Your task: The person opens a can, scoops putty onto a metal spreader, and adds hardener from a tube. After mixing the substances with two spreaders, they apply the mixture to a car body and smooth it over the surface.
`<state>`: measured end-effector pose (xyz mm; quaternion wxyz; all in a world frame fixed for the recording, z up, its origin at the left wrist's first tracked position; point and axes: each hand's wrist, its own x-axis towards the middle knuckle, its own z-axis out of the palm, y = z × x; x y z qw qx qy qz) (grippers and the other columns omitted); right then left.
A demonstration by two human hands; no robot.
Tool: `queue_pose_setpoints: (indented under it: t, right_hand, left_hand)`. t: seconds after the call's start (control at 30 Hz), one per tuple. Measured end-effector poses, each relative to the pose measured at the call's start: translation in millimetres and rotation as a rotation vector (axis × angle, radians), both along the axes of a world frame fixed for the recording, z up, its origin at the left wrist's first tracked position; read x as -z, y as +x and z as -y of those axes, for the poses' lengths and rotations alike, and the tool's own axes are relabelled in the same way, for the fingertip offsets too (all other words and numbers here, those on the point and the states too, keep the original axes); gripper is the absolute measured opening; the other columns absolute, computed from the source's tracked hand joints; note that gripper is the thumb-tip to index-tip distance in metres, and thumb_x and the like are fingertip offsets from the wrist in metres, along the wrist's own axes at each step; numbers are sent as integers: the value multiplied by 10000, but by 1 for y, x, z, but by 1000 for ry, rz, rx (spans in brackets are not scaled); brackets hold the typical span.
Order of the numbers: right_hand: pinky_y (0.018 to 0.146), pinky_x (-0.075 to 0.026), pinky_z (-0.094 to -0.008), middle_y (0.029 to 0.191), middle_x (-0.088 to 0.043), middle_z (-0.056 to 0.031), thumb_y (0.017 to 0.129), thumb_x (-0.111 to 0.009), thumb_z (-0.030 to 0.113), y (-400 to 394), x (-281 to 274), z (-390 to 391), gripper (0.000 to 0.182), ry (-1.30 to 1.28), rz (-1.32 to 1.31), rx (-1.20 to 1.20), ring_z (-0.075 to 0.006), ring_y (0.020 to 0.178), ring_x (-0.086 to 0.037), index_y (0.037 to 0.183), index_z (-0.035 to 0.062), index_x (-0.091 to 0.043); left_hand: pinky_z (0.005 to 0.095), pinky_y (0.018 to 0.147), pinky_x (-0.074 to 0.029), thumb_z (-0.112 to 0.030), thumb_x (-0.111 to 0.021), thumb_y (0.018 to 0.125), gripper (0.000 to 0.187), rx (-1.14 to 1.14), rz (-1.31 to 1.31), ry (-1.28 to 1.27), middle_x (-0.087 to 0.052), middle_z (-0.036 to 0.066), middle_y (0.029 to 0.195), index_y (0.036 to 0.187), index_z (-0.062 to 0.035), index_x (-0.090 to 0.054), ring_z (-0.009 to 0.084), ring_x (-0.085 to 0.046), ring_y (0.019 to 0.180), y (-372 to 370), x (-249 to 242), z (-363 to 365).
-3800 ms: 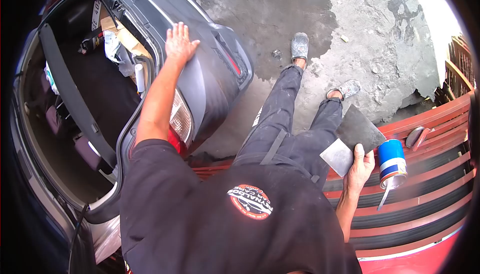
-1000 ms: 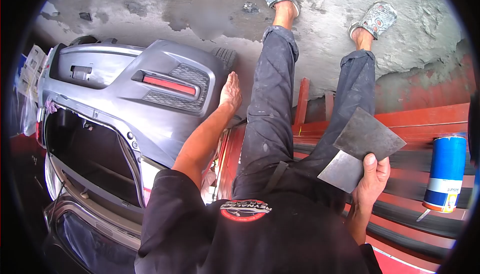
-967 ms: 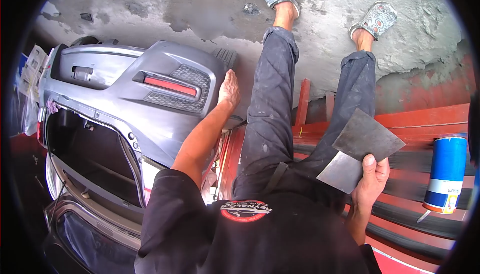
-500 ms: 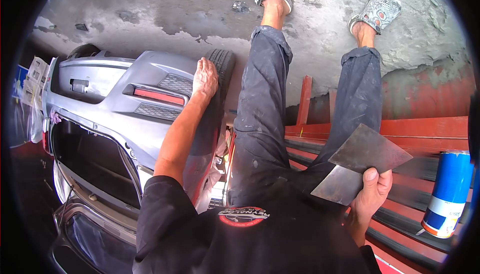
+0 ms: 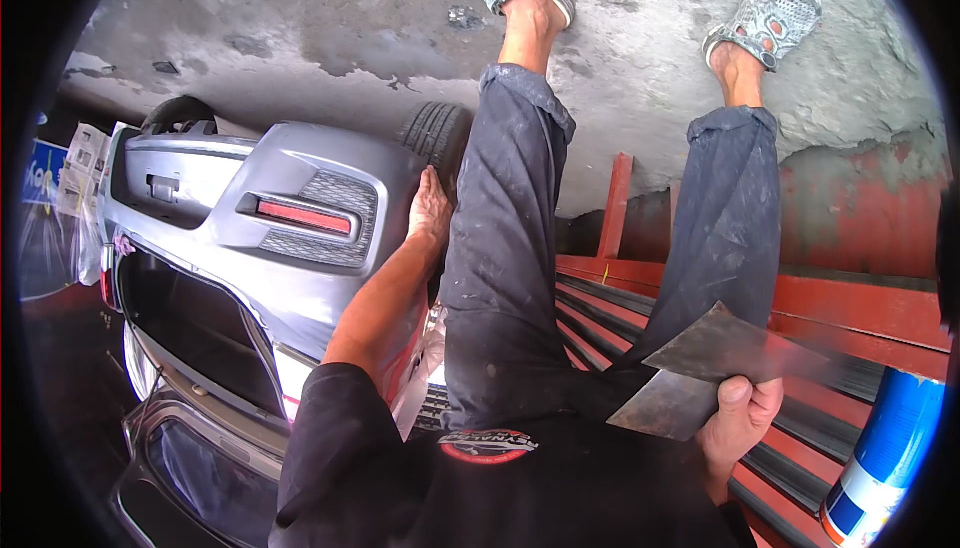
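Observation:
My left hand lies with stretched fingers along the side corner of a grey car bumper, close to the tire. It holds nothing. A red reflector set in a mesh grille is beside that hand. In my right hand are two thin, flat metal spreaders, pinched under the thumb. The upper metal spreader is blurred at its far end, while the lower metal spreader juts toward my shirt.
A blue and white can stands on the red and black slatted bench under me. The car's trunk opening is at left. My shoes rest on rough concrete floor. A red metal post rises between my legs.
My left hand has slid away from the reflector, round onto the bumper's side. The upper spreader in my right hand has shifted its angle. The whole view has moved slightly.

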<state>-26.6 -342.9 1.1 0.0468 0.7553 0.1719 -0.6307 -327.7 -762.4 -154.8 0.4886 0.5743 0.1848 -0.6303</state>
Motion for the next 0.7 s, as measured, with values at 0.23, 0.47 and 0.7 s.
queue_pose_setpoints:
  t: [0.23,0.47,0.7]
  right_hand:
    - [788,-407,-272,926,-617,-41,928,-788,352,2,6,1,423,-28,-12,29,-124,860,-543,984,-45,-651]
    - [763,-391,-279,895,-603,-39,931,-785,337,-2,10,-5,392,-10,-36,6,-123,828,-526,944,-26,-635]
    - [728,-379,-273,871,-593,-35,931,-784,325,4,11,-6,384,28,-48,-57,-118,805,-513,926,-24,-622]
  left_hand:
    - [484,1273,-205,-327,-458,1035,664,-96,-77,262,-378,244,1605,1546,88,-368,398,-296,1529,-44,0,-55]
    - [515,1268,-205,-315,-417,1044,647,-18,-21,233,-389,259,1597,1542,95,-376,417,-300,1527,-44,6,-48]
    - [536,1261,-157,-338,-445,1044,595,59,71,33,-452,247,1572,1514,25,-484,384,-351,1510,-7,17,6]
